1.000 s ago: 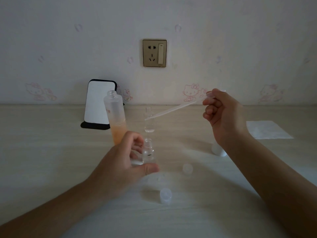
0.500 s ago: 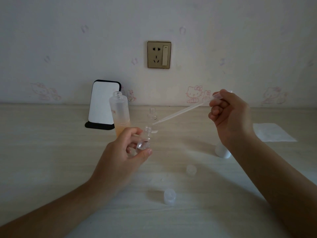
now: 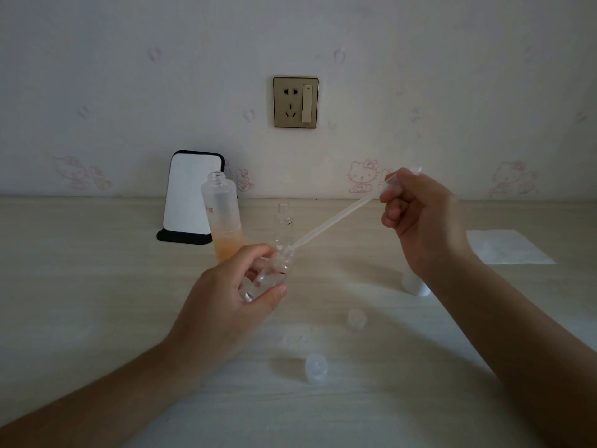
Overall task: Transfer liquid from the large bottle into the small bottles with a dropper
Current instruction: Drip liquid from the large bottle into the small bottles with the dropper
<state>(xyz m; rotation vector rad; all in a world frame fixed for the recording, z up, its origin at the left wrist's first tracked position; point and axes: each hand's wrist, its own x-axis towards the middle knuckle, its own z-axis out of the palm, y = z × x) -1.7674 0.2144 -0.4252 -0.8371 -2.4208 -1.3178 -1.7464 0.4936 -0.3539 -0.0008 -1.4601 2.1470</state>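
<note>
My left hand (image 3: 232, 295) holds a small clear bottle (image 3: 274, 270) lifted off the table and tilted toward the right. My right hand (image 3: 420, 218) grips the bulb end of a long translucent dropper (image 3: 329, 226), whose tip sits at the small bottle's open mouth. The large frosted bottle (image 3: 223, 218), uncapped and with orange liquid in its lower part, stands just behind my left hand. A second small clear bottle (image 3: 284, 221) stands upright on the table behind the held one.
Two small translucent caps (image 3: 316, 368) (image 3: 356, 318) lie on the wooden table (image 3: 97, 286) in front. A larger white cap (image 3: 415, 284) sits under my right wrist. A white tissue (image 3: 507, 247) lies far right. A phone on a black stand (image 3: 190, 202) leans near the wall.
My left hand lifted the small bottle off the table and tilted it. The dropper tip came down to the bottle's mouth.
</note>
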